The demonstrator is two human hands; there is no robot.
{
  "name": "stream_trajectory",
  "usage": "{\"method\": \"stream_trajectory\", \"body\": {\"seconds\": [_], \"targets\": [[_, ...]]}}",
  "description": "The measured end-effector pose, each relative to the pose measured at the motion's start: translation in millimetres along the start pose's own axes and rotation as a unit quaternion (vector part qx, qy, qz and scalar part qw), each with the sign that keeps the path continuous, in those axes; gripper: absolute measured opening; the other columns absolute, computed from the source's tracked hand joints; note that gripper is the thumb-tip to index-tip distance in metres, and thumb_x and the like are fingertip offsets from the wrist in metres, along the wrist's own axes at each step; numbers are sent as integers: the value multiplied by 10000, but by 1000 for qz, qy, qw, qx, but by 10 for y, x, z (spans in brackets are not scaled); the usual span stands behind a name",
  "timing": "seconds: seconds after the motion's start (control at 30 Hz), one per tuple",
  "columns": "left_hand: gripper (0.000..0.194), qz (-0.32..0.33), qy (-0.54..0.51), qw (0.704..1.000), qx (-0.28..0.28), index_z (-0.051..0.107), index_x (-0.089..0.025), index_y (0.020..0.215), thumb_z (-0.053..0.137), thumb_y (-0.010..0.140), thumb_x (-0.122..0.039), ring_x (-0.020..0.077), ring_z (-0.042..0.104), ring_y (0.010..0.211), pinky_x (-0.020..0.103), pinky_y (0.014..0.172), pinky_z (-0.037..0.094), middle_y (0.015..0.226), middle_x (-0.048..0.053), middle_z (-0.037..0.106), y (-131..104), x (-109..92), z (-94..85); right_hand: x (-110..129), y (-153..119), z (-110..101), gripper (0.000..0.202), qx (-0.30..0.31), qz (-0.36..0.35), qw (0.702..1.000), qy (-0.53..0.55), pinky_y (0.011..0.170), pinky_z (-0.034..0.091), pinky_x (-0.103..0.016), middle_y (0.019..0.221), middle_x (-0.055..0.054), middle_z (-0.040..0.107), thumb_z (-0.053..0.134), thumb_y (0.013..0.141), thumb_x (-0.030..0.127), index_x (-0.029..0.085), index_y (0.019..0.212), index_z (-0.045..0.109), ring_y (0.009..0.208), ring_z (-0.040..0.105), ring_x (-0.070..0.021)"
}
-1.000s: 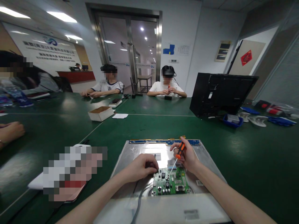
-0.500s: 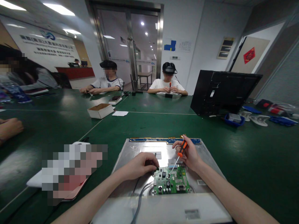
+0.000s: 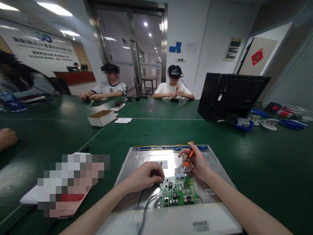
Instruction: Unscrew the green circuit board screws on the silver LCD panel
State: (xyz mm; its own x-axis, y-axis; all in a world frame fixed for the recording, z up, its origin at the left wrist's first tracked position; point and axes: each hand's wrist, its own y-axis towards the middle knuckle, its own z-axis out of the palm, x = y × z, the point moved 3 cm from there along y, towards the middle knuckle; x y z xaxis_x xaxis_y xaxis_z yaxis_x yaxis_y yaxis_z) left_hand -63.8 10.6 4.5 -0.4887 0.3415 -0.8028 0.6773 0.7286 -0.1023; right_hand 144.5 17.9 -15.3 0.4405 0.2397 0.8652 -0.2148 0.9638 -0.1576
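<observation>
My right hand (image 3: 197, 161) grips an orange-and-black screwdriver (image 3: 189, 157), its thin shaft slanting down to the left. The tip is over the green circuit board (image 3: 184, 192); whether it touches cannot be made out. My left hand (image 3: 150, 174) is closed in a pinch at the board's upper left corner, and whatever is between its fingertips is hidden. Below that hand, grey cables (image 3: 145, 209) run from the board's left side toward me. The board lies on a silvery metal display panel (image 3: 137, 160) with a blue circuit strip (image 3: 156, 148) along its far edge.
A black monitor housing (image 3: 232, 98) stands at the right beside a blue tray (image 3: 243, 125). An open white box (image 3: 102, 119) and a paper slip (image 3: 123, 120) lie farther off on the green table (image 3: 146, 133). Pixelated items (image 3: 70, 186) are at left. Co-workers sit around the table.
The whole view has shifted slightly, so things appear a little farther left. Both hands keep nearly the same pose at the board, the screwdriver still in my right hand.
</observation>
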Motion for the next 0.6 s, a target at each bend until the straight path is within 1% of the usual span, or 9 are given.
{"method": "stream_trajectory", "body": {"seconds": [0.23, 0.4, 0.6], "targets": [[90, 4, 6, 1000, -4, 656, -165, 804, 599, 772, -227, 154, 566, 725, 248, 663, 427, 772, 13, 640, 0, 44, 17, 1, -6, 11, 572, 11, -1, 1000, -10, 327, 106, -207, 374, 93, 330, 552, 747, 698, 141, 658, 646, 319, 149, -40], [88, 10, 13, 1000, -5, 643, -166, 807, 578, 785, -221, 158, 563, 729, 253, 666, 435, 783, 19, 637, -6, 57, 29, -9, 3, -9, 590, 20, -10, 1000, -17, 328, 119, -203, 358, 89, 315, 535, 758, 705, 137, 660, 663, 309, 172, -43], [95, 22, 23, 999, -15, 647, -164, 796, 573, 796, -224, 154, 553, 733, 248, 666, 427, 780, 21, 631, -9, 56, 28, -21, 7, -27, 604, 22, -10, 1000, -20, 326, 111, -204, 360, 81, 335, 516, 787, 698, 126, 667, 669, 305, 179, -40]]}}
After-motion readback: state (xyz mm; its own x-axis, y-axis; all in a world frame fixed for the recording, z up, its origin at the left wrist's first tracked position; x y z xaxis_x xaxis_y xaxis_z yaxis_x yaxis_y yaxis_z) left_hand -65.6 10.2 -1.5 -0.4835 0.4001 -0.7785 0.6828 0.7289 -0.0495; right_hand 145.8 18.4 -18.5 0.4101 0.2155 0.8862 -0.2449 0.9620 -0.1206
